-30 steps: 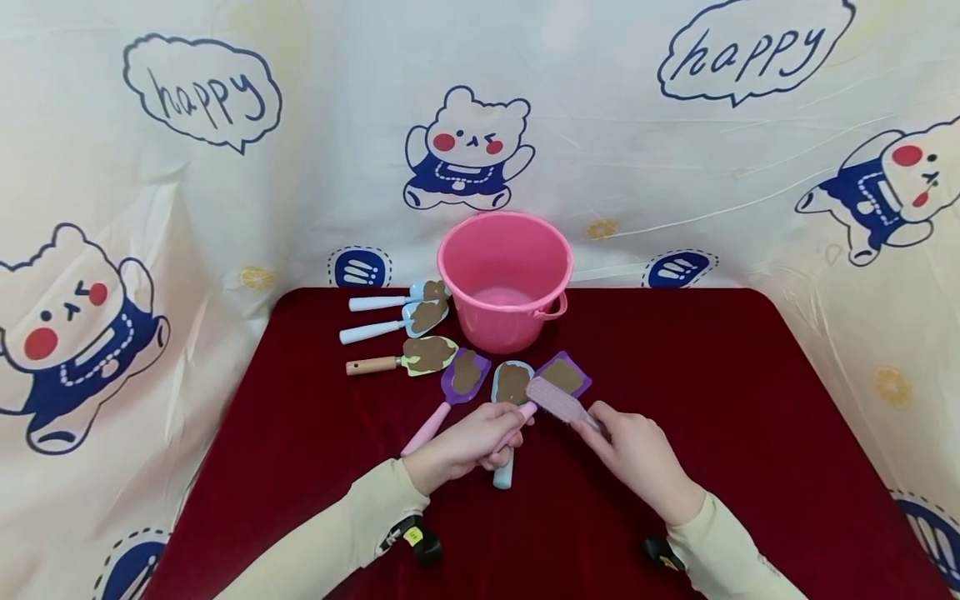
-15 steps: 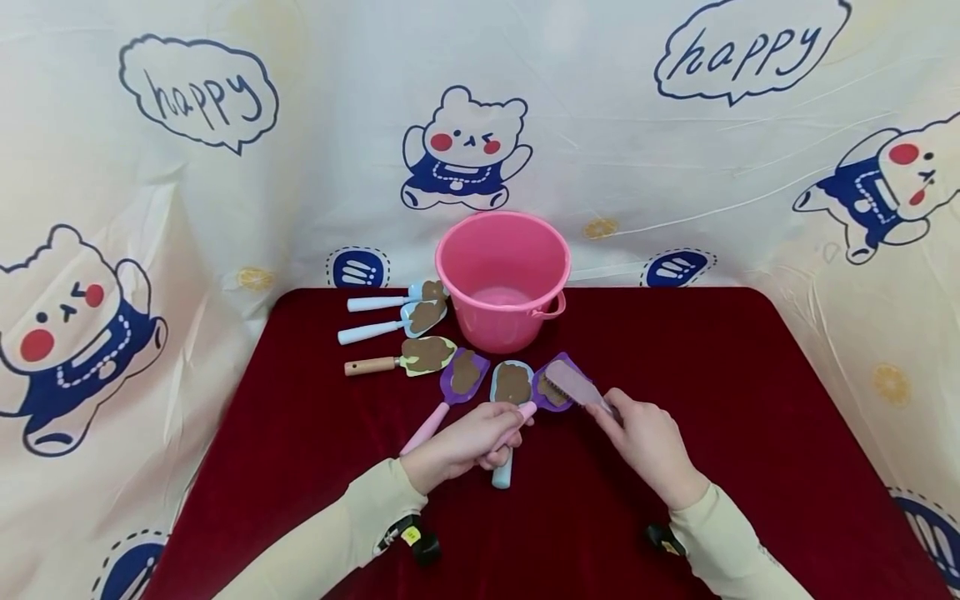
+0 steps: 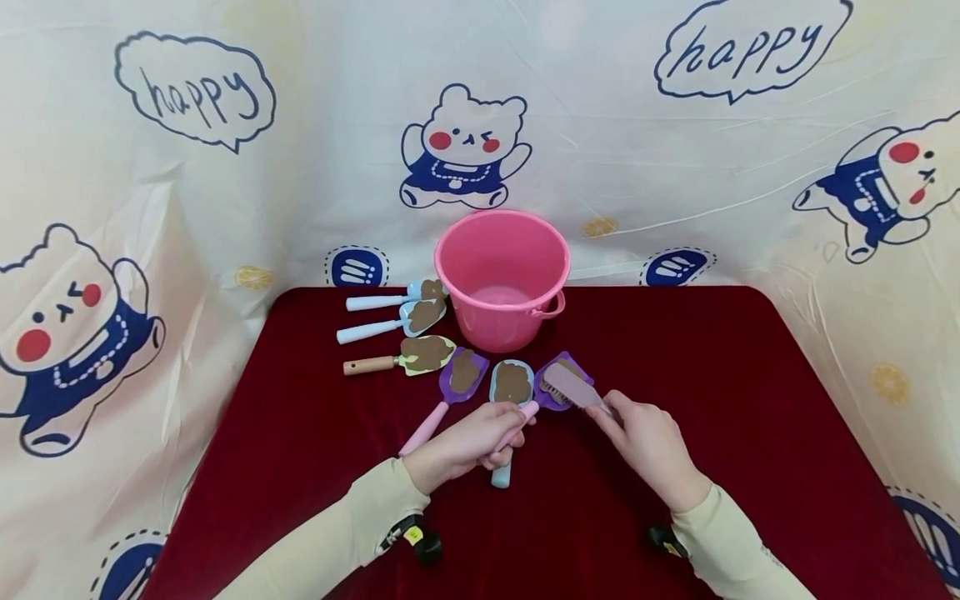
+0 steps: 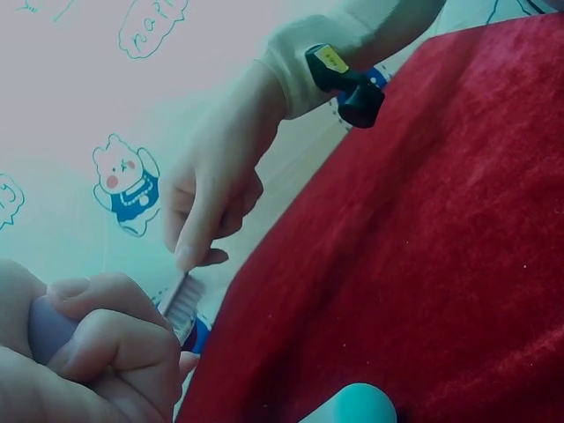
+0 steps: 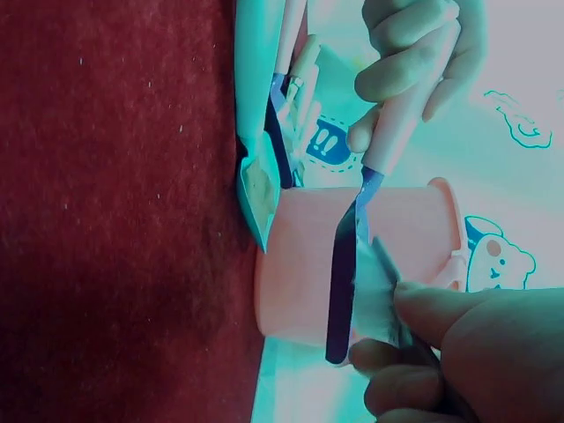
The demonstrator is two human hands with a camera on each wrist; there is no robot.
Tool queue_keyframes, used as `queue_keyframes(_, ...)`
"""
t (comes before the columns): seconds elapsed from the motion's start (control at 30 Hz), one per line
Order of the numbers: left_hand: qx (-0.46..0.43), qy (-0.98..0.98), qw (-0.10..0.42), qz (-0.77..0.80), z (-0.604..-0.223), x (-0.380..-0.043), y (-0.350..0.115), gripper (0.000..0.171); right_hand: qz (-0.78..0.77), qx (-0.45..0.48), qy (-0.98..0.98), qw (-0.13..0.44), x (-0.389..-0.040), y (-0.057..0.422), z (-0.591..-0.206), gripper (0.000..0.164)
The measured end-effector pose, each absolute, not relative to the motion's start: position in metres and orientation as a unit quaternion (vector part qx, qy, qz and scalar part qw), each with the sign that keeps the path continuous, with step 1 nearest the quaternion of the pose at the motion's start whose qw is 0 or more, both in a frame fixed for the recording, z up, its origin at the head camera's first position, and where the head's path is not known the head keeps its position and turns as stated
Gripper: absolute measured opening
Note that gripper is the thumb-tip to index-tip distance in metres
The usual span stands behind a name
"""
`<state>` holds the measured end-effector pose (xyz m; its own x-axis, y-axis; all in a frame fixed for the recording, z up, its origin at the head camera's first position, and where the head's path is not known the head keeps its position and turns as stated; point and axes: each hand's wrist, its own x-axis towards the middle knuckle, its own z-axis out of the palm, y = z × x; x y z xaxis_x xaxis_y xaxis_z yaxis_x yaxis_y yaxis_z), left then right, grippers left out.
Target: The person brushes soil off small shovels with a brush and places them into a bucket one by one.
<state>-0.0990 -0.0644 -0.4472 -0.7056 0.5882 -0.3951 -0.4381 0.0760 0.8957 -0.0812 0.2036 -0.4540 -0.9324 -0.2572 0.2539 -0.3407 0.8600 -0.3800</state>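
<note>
My left hand [image 3: 476, 437] grips the pink handle of a small purple shovel [image 5: 342, 286], whose blade bears a brown, mud-like patch. In my right hand [image 3: 652, 446] is a pale mauve brush [image 3: 573, 387], held by its handle with the bristles against the blade. From the right wrist, the blade appears edge-on, raised off the cloth, with the bristles meeting its upper face. A light blue shovel [image 3: 502, 477] with a brown patch lies beneath my left hand, partly covered by it.
Behind the hands stands a pink bucket [image 3: 498, 329]. To the left lie another purple shovel [image 3: 425, 429], a green trowel with a wooden handle [image 3: 372, 365] and two light blue shovels [image 3: 367, 332], all brown-patched. Dark red cloth [image 3: 712, 367] covers the table; a printed curtain [image 3: 600, 167] surrounds it.
The brush has moved from the left, by the light blue shovel, onto the purple blade, then slightly left across it. My left hand has stayed nearly still.
</note>
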Motion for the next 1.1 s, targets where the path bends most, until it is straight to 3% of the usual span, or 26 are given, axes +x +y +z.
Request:
queue_keyframes(0.37,0.057,0.617,0.389,0.681,-0.4474,-0.1005,-0.0629,0.027,0.234,0.188,-0.95,0.088,-0.0806,0.1967,-0.4494,0.022)
queue_keyframes(0.8,0.057,0.603,0.407,0.684,-0.4431,-0.0992,-0.0622,0.028,0.232,0.132,-0.958,0.109,-0.0832,0.2026,-0.4489,0.021)
queue_keyframes(1.1,0.056,0.61,0.388,0.688,-0.4419,-0.1021,-0.0609,0.029,0.249,0.194,-0.945,0.085,-0.0825,0.2002,-0.4499,0.019)
